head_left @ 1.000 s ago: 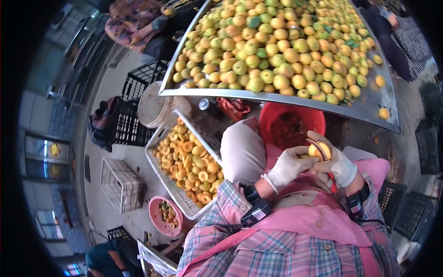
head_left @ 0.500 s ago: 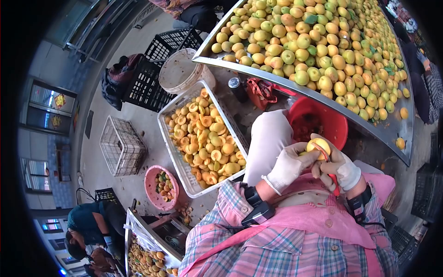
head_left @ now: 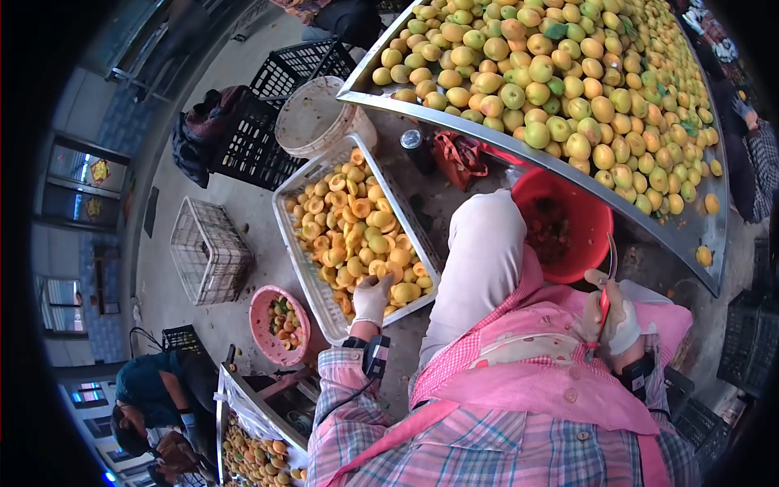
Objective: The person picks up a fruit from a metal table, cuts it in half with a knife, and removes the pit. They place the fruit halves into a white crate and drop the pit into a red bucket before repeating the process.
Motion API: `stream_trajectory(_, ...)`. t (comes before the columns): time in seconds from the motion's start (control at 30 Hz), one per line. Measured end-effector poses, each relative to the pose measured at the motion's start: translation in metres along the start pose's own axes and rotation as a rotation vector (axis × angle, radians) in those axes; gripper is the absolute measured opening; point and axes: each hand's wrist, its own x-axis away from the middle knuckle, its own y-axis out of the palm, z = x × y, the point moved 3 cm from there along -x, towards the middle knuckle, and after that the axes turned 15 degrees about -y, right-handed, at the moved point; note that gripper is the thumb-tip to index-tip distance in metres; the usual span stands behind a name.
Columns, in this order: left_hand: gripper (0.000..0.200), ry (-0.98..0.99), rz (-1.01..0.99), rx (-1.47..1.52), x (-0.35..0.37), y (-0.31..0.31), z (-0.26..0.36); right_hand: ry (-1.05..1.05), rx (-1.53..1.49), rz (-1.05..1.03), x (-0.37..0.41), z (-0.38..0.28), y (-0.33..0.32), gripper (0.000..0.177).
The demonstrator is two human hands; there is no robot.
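Note:
My left hand (head_left: 372,300), in a pale glove, reaches down to the white crate (head_left: 329,321) filled with apricot halves (head_left: 357,215). Its fingers are curled among the fruit at the near end; whether a piece is between them is hidden. In my gloved right hand (head_left: 618,321), by my lap, is a red-handled knife (head_left: 604,308) with a thin, curved metal blade pointing up. Beyond that hand stands a red bucket (head_left: 596,215) with dark scraps inside. Whole apricots (head_left: 560,89) are heaped on the metal table (head_left: 487,130) in front.
A pink basket (head_left: 258,312) with fruit pieces, a wire-sided crate (head_left: 199,252), a white bucket (head_left: 304,134) and a black crate (head_left: 251,154) stand to the left. A dark bottle (head_left: 414,146) sits under the table's edge. Another person (head_left: 154,390) bends over at lower left.
My left hand has left the apricot at my right hand and moved left to the white crate. My right hand has lowered slightly, still holding the knife, with no apricot visible at it.

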Motion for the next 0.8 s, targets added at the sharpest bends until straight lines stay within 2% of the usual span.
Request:
stream_trajectory(0.07, 0.034, -0.15, -0.146, -0.087, -0.018, 0.007, -0.025, 0.036, 0.029, 0.08, 0.006, -0.005, 0.009, 0.044)
stream_trajectory(0.13, 0.038, -0.196, -0.223, -0.107, -0.024, 0.014, -0.034, 0.046, -0.02, -0.001, 0.011, -0.004, 0.013, 0.045)
stream_trajectory(0.2, 0.036, -0.159, -0.276, -0.014, -0.027, 0.019, -0.036, 0.05, 0.025, 0.016, 0.015, -0.007, 0.013, 0.043)
stream_trajectory(0.23, 0.039, 0.052, -0.392, -0.026, -0.011, 0.015, -0.022, 0.08, -0.055, -0.028, 0.016, -0.004, 0.011, 0.041)
stream_trajectory(0.27, 0.04, -0.242, -0.492, 0.329, -0.005, 0.019, -0.012, 0.108, -0.134, -0.074, 0.017, -0.003, 0.011, 0.041)
stream_trajectory(0.33, 0.042, -0.162, -0.627, 0.434, 0.017, 0.022, 0.018, 0.128, -0.119, -0.03, 0.018, -0.005, 0.013, 0.041)
stream_trajectory(0.43, 0.048, 0.021, -0.785, 0.466, 0.068, 0.036, 0.074, 0.109, -0.257, -0.069, 0.014, -0.007, 0.007, 0.041)
stream_trajectory(0.53, 0.056, 0.147, -0.963, 0.505, 0.118, 0.063, 0.12, -0.032, -0.188, -0.04, 0.004, -0.027, 0.009, 0.039)
stream_trajectory(0.57, 0.059, 0.169, -0.996, 0.514, 0.129, 0.074, 0.128, -0.078, -0.08, 0.016, -0.001, -0.039, 0.011, 0.038)
stream_trajectory(0.6, 0.063, 0.172, -1.037, 0.483, 0.146, 0.087, 0.138, -0.151, -0.098, -0.024, -0.008, -0.049, 0.012, 0.035)
stream_trajectory(0.67, 0.067, 0.19, -1.19, 0.423, 0.171, 0.114, 0.155, -0.372, 0.05, -0.016, -0.018, -0.078, 0.029, 0.033)
stream_trajectory(0.73, 0.066, 0.296, -1.243, 0.313, 0.198, 0.142, 0.169, -0.503, 0.102, 0.01, -0.019, -0.104, 0.045, 0.032)
stream_trajectory(0.8, 0.063, 0.431, -1.186, 0.082, 0.223, 0.167, 0.181, -0.576, 0.08, 0.127, -0.013, -0.124, 0.06, 0.031)
